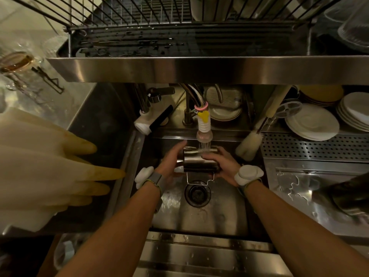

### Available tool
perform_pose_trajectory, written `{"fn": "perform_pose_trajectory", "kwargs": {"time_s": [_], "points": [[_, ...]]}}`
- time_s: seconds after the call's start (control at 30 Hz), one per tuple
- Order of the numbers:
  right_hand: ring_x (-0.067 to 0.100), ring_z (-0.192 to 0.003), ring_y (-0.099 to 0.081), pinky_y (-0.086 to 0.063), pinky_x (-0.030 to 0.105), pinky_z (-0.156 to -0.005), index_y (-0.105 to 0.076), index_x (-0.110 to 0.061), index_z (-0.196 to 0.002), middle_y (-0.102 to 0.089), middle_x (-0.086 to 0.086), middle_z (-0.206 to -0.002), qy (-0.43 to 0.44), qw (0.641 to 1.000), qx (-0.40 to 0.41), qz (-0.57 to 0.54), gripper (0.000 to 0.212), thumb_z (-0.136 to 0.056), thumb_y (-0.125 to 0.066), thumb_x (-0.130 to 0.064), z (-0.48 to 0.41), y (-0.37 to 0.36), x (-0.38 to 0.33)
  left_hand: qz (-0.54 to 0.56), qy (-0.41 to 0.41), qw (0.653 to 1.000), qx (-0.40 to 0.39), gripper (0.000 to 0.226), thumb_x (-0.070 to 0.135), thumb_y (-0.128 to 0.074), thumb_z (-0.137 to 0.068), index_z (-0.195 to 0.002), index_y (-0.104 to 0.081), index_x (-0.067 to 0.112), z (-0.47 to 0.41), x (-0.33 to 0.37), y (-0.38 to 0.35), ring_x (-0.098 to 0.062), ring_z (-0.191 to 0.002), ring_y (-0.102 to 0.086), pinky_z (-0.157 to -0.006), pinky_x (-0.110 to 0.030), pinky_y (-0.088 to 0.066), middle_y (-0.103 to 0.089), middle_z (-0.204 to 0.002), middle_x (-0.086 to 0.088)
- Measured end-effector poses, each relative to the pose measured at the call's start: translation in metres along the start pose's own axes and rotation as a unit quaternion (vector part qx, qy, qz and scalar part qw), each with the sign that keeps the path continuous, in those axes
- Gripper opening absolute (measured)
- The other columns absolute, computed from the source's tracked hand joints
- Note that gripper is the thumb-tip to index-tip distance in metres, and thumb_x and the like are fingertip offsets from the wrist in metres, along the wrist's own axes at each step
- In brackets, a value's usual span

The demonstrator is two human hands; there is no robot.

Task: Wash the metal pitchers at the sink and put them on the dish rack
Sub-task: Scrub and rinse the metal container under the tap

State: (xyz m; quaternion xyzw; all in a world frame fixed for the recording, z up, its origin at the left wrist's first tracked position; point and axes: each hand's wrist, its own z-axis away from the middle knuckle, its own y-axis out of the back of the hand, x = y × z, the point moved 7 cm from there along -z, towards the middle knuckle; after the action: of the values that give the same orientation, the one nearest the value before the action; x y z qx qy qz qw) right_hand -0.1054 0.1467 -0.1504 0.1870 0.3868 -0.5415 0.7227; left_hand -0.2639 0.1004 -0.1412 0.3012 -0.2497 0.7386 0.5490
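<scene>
A shiny metal pitcher (196, 161) lies on its side over the sink (199, 214), under the running tap (204, 130). Its thin handle points down toward the drain. My left hand (171, 160) grips the pitcher's left end, fingers curled over the top. On the right end, my right hand (221, 162) wraps round the body. Water falls onto the pitcher's upper side. The wire dish rack (159, 29) sits on the steel shelf overhead, wet and dark.
Pale rubber gloves (50, 160) hang over the left counter. A bottle brush (249, 142) leans at the sink's right rim. Stacked white plates (311, 120) stand at the back right beside a perforated tray (311, 145). A dark object (351, 194) rests on the right drainboard.
</scene>
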Motion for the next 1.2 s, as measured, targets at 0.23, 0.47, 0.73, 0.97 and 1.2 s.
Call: {"fn": "perform_pose_trajectory", "kwargs": {"time_s": [0.23,0.47,0.73,0.97,1.2], "points": [[0.029,-0.103,-0.062,-0.054,0.036,-0.061,-0.039,-0.024,-0.135,-0.058,0.010,-0.123,0.023,0.997,0.065,-0.046,0.067,-0.078,-0.074,-0.027,0.001,0.008,-0.001,-0.045,0.001,0.999,0.024,0.059,0.069,-0.035,-0.088,-0.118,-0.059,0.024,0.001,-0.003,0.004,-0.025,-0.106,-0.060,-0.099,-0.048,-0.044,-0.061,-0.123,-0.003],[0.028,-0.114,-0.058,-0.050,0.048,-0.097,-0.046,-0.025,-0.129,-0.055,0.007,-0.130,0.081,0.991,0.110,0.004,0.072,-0.068,-0.084,-0.021,0.000,0.014,-0.011,-0.048,-0.004,0.997,0.053,0.063,0.068,-0.030,-0.090,-0.128,-0.056,0.023,-0.002,-0.007,0.016,-0.027,-0.110,-0.059,-0.087,-0.040,-0.042,-0.060,-0.122,-0.003],[0.018,-0.108,-0.052,-0.046,0.030,-0.091,-0.042,-0.015,-0.135,-0.052,0.006,-0.128,0.125,0.982,0.120,0.076,0.076,-0.071,-0.082,-0.015,0.009,0.007,-0.020,-0.040,-0.013,0.998,0.053,0.056,0.067,-0.035,-0.089,-0.117,-0.060,0.025,-0.002,-0.004,0.017,-0.025,-0.105,-0.060,-0.093,-0.042,-0.043,-0.063,-0.119,-0.002],[0.016,-0.108,-0.052,-0.044,0.028,-0.089,-0.043,-0.014,-0.133,-0.052,0.000,-0.117,0.130,0.979,0.077,0.134,0.077,-0.068,-0.083,-0.013,0.011,-0.005,-0.023,-0.033,-0.010,0.998,0.058,0.059,0.067,-0.042,-0.086,-0.118,-0.063,0.022,-0.001,-0.007,0.018,-0.029,-0.109,-0.062,-0.097,-0.046,-0.045,-0.064,-0.123,-0.005],[0.020,-0.111,-0.052,-0.049,0.033,-0.091,-0.040,-0.015,-0.134,-0.051,0.004,-0.125,0.123,0.981,0.084,0.124,0.078,-0.069,-0.083,-0.017,0.011,-0.005,-0.019,-0.028,-0.006,0.998,0.055,0.057,0.064,-0.039,-0.090,-0.119,-0.061,0.021,0.003,-0.006,0.018,-0.025,-0.102,-0.060,-0.086,-0.040,-0.043,-0.062,-0.120,-0.003]]}}
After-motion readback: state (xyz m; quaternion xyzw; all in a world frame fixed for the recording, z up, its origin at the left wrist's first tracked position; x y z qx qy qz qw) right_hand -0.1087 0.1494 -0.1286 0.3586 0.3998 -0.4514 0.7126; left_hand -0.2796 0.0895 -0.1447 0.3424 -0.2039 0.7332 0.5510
